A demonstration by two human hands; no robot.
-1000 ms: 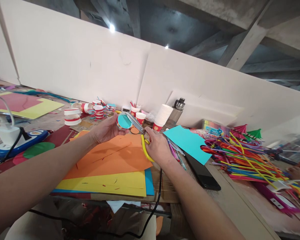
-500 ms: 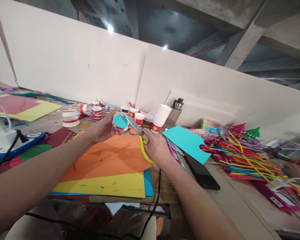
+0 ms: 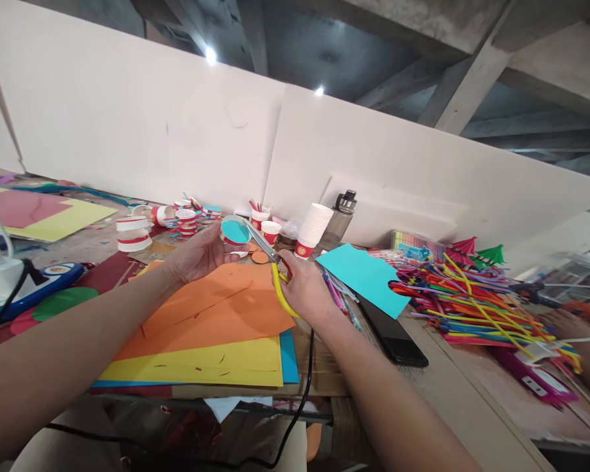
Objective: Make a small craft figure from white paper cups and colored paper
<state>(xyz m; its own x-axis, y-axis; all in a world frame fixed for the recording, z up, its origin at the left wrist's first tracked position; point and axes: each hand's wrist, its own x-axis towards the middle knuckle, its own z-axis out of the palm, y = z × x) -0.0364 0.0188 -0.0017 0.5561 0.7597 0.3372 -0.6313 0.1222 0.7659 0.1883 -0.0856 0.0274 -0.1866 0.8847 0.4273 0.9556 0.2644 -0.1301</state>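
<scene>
As the orange sheet (image 3: 206,298) lies under the work, a dragging wrist might shift it. R hand (image 3: 305,283) is wrapped round the scissors (image 3: 261,244), tips by the R edge of the blue-topped cup piece (image 3: 236,231); contact? Can't tell. L hand (image 3: 196,254) pinches that piece above the sheet. Poss. slip: blades v. close, could nick L hand. Too hard a squeeze might dent the piece.

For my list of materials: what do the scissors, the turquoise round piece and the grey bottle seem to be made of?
Scissors: shiny grey blades, probably steel; smooth yellow handle, likely plastic.
Turquoise round piece: flat, even colour, matt-looking, probably paper or card.
Grey bottle: smooth, looks see-through, so plastic or glass; I cannot tell which.
</scene>
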